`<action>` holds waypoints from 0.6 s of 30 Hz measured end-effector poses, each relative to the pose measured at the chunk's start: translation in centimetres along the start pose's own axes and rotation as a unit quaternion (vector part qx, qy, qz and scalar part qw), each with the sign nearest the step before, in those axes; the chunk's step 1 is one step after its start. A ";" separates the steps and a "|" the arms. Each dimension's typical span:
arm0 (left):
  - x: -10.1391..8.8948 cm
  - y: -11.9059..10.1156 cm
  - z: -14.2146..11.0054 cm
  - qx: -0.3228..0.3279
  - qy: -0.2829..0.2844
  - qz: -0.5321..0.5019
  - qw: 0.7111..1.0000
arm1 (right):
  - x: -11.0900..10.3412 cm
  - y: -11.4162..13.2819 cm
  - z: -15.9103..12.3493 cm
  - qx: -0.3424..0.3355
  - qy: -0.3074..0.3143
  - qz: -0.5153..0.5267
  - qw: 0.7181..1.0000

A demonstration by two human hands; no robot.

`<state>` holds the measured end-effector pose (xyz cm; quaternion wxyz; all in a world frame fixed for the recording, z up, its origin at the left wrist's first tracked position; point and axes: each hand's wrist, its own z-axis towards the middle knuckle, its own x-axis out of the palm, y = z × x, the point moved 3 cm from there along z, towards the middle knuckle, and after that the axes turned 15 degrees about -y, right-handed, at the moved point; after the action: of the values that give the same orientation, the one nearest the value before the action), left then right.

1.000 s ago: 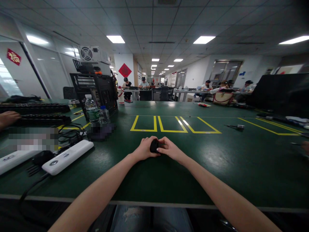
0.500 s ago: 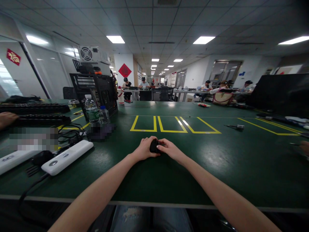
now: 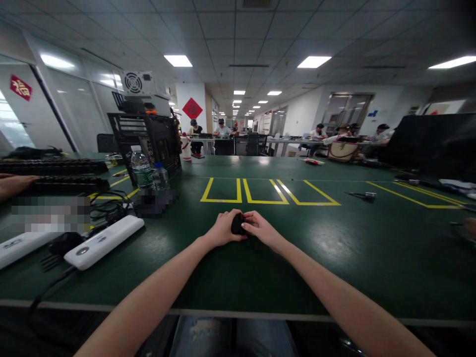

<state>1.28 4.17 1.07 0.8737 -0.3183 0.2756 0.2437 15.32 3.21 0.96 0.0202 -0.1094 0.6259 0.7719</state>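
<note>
Between my two hands, just this side of the yellow tape marks, is a small black rounded object (image 3: 237, 225); its exact kind is not clear. My left hand (image 3: 222, 229) wraps round its left side, thumb below and fingers over the top. From the right, my right hand (image 3: 260, 229) pinches the object's edge with thumb and fingertips. Much of the object is hidden by the fingers. Beneath it lies the green table (image 3: 238, 277).
White power strips (image 3: 107, 243) and black cables lie at the left. Behind them stand plastic bottles (image 3: 141, 168) and an open computer case (image 3: 148, 144). A screwdriver-like tool (image 3: 366, 196) lies right of the tape. Another person's hand (image 3: 17, 186) touches a keyboard (image 3: 67, 184).
My hands and the black object stay almost still. At the far left, the other person's hand has moved further right over the keyboard.
</note>
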 end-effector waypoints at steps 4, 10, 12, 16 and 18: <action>-0.1 -0.1 0.0 -0.002 0.000 0.000 1.000 | -0.1 0.1 0.1 -0.010 0.015 -0.002 1.000; -0.3 -0.2 0.0 -0.007 0.011 -0.002 1.000 | -0.1 0.8 -0.4 -0.042 0.022 0.028 0.998; -0.4 -0.2 0.0 -0.007 0.013 -0.001 1.000 | -0.1 0.8 -0.3 -0.041 0.015 0.026 0.999; -0.3 -0.1 -0.1 -0.012 0.011 -0.001 1.000 | 0.0 0.2 0.1 -0.021 -0.011 0.006 1.000; -0.2 0.0 -0.1 -0.010 0.011 -0.003 1.000 | 0.0 -0.2 0.3 -0.008 -0.015 -0.002 1.000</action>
<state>1.11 4.09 1.14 0.8680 -0.3301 0.2824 0.2405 15.32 3.52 0.80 0.0304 -0.0995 0.6192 0.7783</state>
